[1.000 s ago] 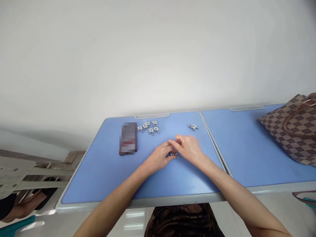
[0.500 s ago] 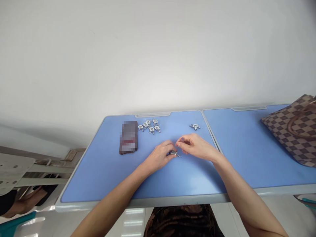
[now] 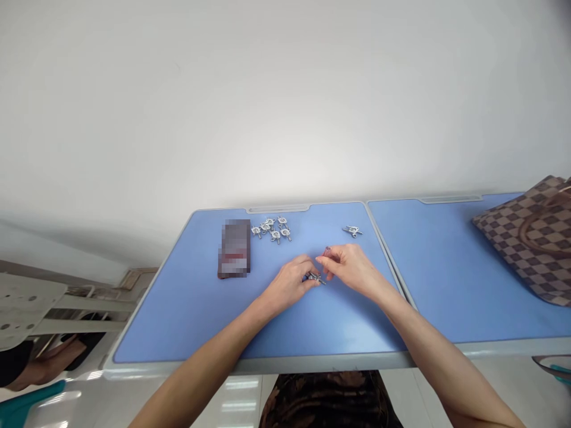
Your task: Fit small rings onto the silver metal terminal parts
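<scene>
Blue table (image 3: 200,309) against a bare white wall: near its middle a small metal clip (image 3: 314,277) is pinched in the closed fingertips of the left hand (image 3: 289,285), just above the surface. The right hand (image 3: 352,267) has thumb and forefinger drawn together at the clip's other end; whether they grip or only touch it is too small to tell. Doing this well likely takes a steady left pinch and fine right-hand work. A heap of clips (image 3: 270,229) lies behind beside a dark phone (image 3: 234,248), a lone clip (image 3: 352,230) sits farther right, and a checkered bag (image 3: 530,238) is on the neighbouring table.
</scene>
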Available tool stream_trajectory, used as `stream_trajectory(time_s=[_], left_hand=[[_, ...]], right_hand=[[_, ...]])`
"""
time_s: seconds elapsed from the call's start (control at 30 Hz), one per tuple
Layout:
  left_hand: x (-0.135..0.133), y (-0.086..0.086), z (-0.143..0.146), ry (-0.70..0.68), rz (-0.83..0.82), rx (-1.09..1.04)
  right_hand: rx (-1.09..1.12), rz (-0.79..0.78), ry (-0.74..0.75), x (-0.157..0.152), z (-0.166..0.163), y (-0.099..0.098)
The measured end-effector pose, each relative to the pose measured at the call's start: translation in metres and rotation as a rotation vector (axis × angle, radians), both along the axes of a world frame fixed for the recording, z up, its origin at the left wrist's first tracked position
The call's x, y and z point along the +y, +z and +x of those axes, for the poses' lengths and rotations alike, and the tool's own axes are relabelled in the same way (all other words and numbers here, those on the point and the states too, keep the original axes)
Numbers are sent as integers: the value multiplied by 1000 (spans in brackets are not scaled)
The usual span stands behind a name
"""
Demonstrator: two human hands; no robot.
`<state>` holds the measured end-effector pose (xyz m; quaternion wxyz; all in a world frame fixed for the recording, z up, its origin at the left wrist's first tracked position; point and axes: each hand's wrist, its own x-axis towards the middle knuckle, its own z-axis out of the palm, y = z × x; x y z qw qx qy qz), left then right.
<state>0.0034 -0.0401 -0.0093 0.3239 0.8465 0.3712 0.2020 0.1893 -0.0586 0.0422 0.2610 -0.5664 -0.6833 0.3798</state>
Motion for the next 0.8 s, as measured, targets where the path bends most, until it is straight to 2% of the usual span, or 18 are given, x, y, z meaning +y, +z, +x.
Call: stream_trajectory(time_s=[0.33, 0.8], left_hand=[[3, -3, 1, 21, 115, 18], [2, -1, 1, 1, 117, 32]], right_hand=[[-6, 113, -38, 0, -7, -8], [-52, 147, 32, 1, 11, -1]])
